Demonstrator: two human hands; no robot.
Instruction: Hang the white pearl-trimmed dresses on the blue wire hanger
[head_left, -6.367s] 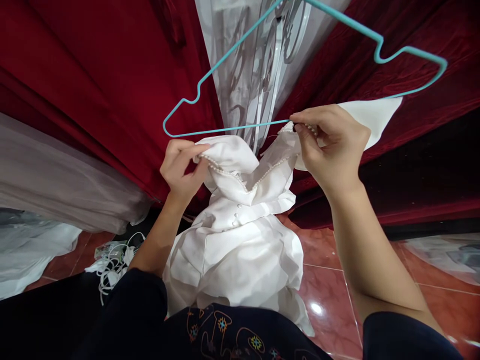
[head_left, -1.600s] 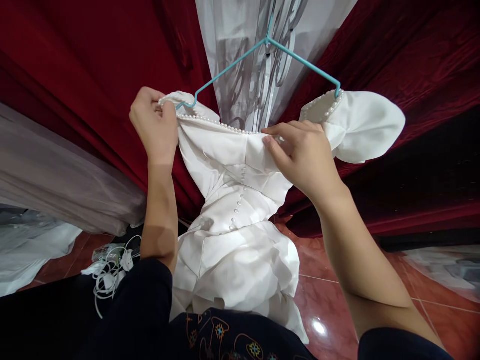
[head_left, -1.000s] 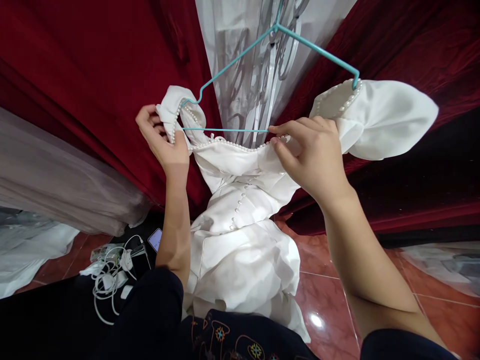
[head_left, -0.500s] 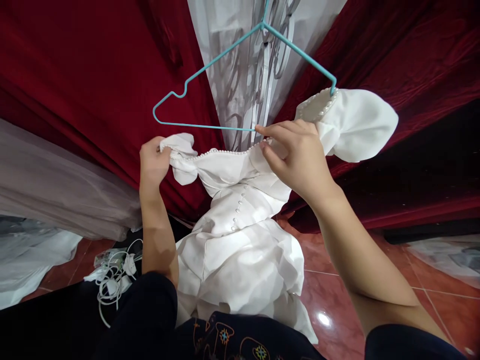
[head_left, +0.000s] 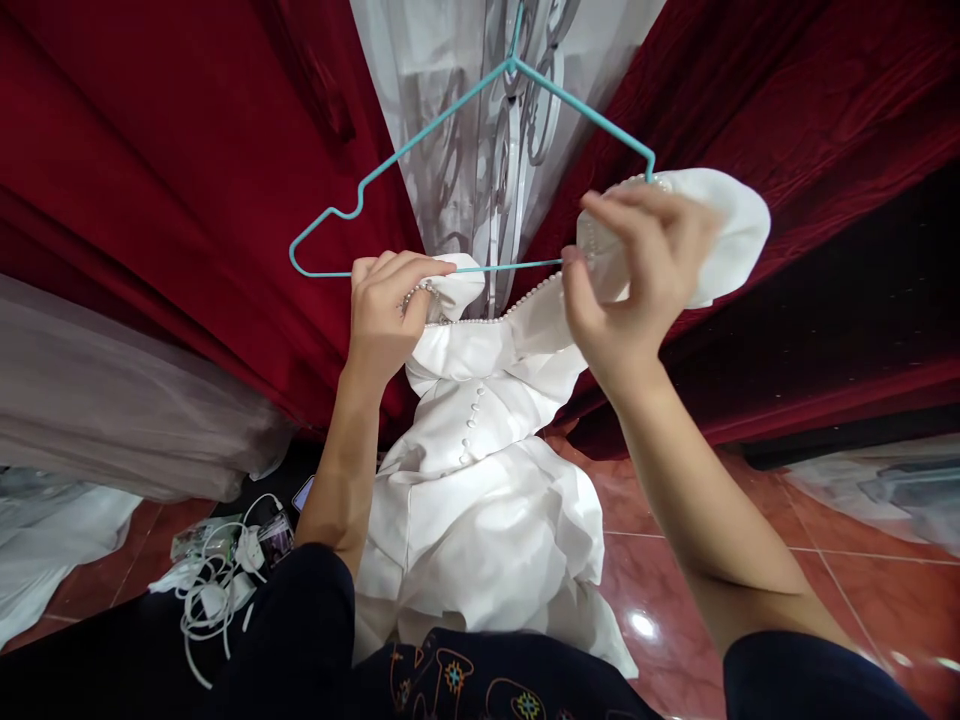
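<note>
1. The left hand is pinching one sleeve of the white dress, which is hanging mostly below.
2. The right hand is making a wide gap beside the other sleeve.
3. The dress is looking soft and floppy; pinching beside the pearls is probably safest.

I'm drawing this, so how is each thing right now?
Left hand: pinching one sleeve
Right hand: spread, blurred
Hanger: left end bare, right end in the other sleeve
Dress: creased
Cables: tangled
Phone: mostly hidden, screen looks lit
Red curtains: hanging in folds
Floor: shiny
</note>
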